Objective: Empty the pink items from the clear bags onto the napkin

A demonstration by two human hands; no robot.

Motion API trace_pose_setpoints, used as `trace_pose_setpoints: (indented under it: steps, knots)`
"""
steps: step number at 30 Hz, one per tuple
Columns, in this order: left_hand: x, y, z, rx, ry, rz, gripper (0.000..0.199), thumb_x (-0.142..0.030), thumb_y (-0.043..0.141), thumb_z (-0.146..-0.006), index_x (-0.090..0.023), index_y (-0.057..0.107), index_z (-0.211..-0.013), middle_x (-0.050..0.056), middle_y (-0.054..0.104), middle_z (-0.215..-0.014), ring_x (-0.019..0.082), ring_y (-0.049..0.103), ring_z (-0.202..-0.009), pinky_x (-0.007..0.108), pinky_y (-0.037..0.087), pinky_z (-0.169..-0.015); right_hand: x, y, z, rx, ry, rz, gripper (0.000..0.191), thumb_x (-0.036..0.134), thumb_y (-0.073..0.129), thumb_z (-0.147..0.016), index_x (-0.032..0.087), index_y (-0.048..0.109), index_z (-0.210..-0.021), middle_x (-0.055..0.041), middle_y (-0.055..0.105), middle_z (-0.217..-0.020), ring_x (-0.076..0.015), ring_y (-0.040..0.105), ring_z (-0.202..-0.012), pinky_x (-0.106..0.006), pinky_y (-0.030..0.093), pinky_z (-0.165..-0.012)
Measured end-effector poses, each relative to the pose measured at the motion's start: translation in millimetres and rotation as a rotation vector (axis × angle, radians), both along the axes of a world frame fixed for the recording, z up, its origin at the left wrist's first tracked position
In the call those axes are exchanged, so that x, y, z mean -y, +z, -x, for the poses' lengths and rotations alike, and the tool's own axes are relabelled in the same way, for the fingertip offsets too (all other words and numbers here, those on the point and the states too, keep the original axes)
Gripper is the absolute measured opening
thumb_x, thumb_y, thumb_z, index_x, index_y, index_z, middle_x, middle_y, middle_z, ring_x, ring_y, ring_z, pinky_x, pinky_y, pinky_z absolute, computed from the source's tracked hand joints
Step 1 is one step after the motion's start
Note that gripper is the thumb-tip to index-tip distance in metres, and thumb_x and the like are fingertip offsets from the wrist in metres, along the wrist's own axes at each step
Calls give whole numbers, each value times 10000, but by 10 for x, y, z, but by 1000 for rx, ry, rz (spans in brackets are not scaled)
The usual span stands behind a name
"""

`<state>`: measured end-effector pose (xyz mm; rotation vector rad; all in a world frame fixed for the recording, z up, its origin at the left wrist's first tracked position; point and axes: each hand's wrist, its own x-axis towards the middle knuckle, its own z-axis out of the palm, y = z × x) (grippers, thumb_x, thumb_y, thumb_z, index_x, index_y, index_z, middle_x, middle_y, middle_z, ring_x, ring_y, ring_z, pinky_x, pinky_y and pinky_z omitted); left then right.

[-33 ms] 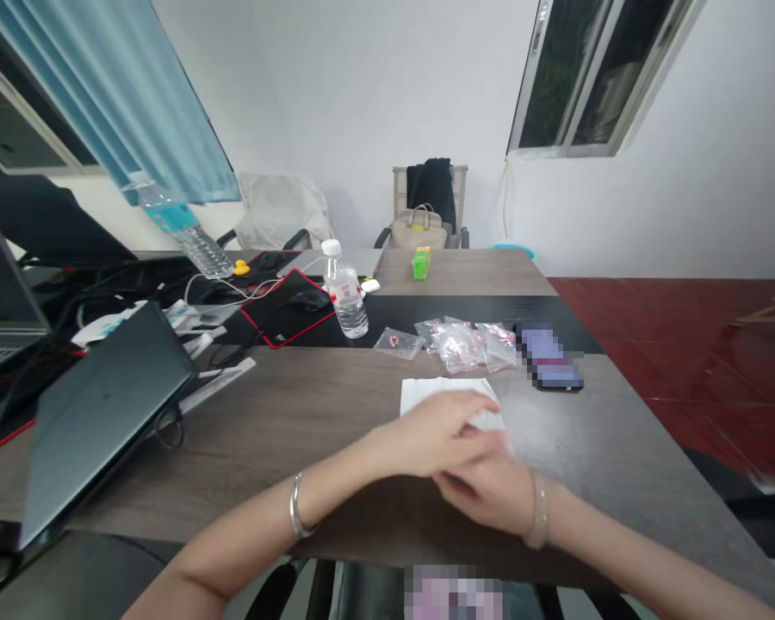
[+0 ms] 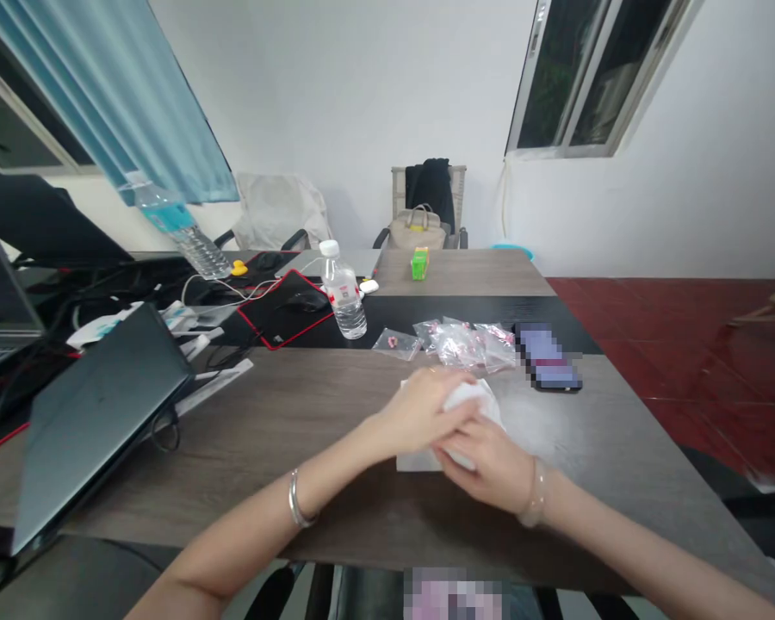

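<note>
A white sheet (image 2: 466, 398), which looks like a paper tissue, is between my hands over the near part of the table. One part of it is raised and curled, and a flat part rests on the tabletop below. My left hand (image 2: 430, 413) lies over it from the left, fingers bent around its raised part. From the right, my right hand (image 2: 487, 461) holds it lower down, fingers closed and touching the left fingers. Just beyond lie several small clear plastic bags (image 2: 461, 344) with tiny pinkish pieces inside; another such bag (image 2: 397, 343) lies to their left.
A phone (image 2: 548, 357) lies right of the bags. A water bottle (image 2: 344, 293) stands behind them, beside a mouse pad (image 2: 284, 314). At the left are a dark laptop (image 2: 103, 422), cables and a larger bottle (image 2: 184, 232). A small green object (image 2: 419, 264) stands farther back.
Both hands have shifted slightly. The white sheet's far part has come up and curled between them, and its flat near part now shows below the left hand.
</note>
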<state>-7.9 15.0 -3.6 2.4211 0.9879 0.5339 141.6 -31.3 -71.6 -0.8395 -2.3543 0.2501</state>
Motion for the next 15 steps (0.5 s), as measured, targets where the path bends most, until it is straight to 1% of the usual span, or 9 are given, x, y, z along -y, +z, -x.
trace_pose_setpoints:
  steps: [1,2,3,4,5,7,10,12,15]
  knots:
    - [-152,-60,79,-9,178,-93,286,-347,462,-948,-163,642,-1073,94,691,-1117,247,613,-1074,387,458,-949,-146,37,-51,0,-26,-22,154,157,537,-858,210,680,-883,-61,691,-873,-218,641,-839,-370,544,-763]
    - [-297,-139,155,-44,349,-153,267,-323,471,-943,-154,648,-1050,109,693,-1102,259,615,-1061,401,459,-938,-286,57,-107,0,-96,-43,181,154,497,-876,198,672,-894,-70,687,-889,-219,626,-846,-380,532,-780]
    - [-428,-233,225,-100,450,-179,264,-304,479,-937,-147,643,-1073,120,688,-1114,270,619,-1053,411,462,-925,-416,58,-163,3,-173,-64,202,154,473,-885,191,668,-919,-82,686,-916,-226,619,-874,-399,519,-815]
    - [-539,-335,285,-151,498,-181,270,-285,480,-933,-146,635,-1104,126,682,-1136,278,618,-1060,418,465,-914,-533,41,-215,22,-247,-68,216,159,469,-884,179,664,-976,-103,682,-982,-240,613,-932,-412,507,-842]
    - [-627,-439,333,-179,501,-183,284,-277,473,-935,-155,622,-1144,125,667,-1183,281,609,-1091,422,465,-915,-636,8,-257,46,-318,-71,241,172,484,-874,161,654,-1044,-129,669,-1066,-263,602,-999,-430,493,-873]
    - [-738,-633,390,-226,458,-173,325,-253,486,-923,-192,582,-1227,117,610,-1302,282,561,-1192,452,434,-968,-804,-88,-310,122,-420,-48,347,198,522,-848,147,613,-1179,-160,616,-1222,-301,556,-1130,-457,458,-932]
    - [-805,-844,404,-264,373,-118,397,-205,465,-919,-212,523,-1311,123,526,-1405,278,463,-1314,539,336,-1059,-977,-237,-321,228,-487,5,480,241,553,-832,158,548,-1305,-163,536,-1365,-319,467,-1276,-481,391,-1005]
    - [-835,-917,399,-247,334,-93,390,-176,438,-918,-195,540,-1294,126,508,-1421,273,438,-1338,544,310,-1087,-1054,-311,-310,270,-508,38,492,270,550,-845,176,540,-1328,-149,518,-1399,-309,445,-1308,-488,356,-1037]
    - [-881,-941,405,-183,300,-109,301,-180,461,-908,-168,618,-1165,120,611,-1294,260,508,-1270,472,341,-1094,-1115,-371,-300,305,-533,86,415,275,523,-882,217,588,-1288,-115,540,-1392,-292,461,-1303,-492,342,-1049]
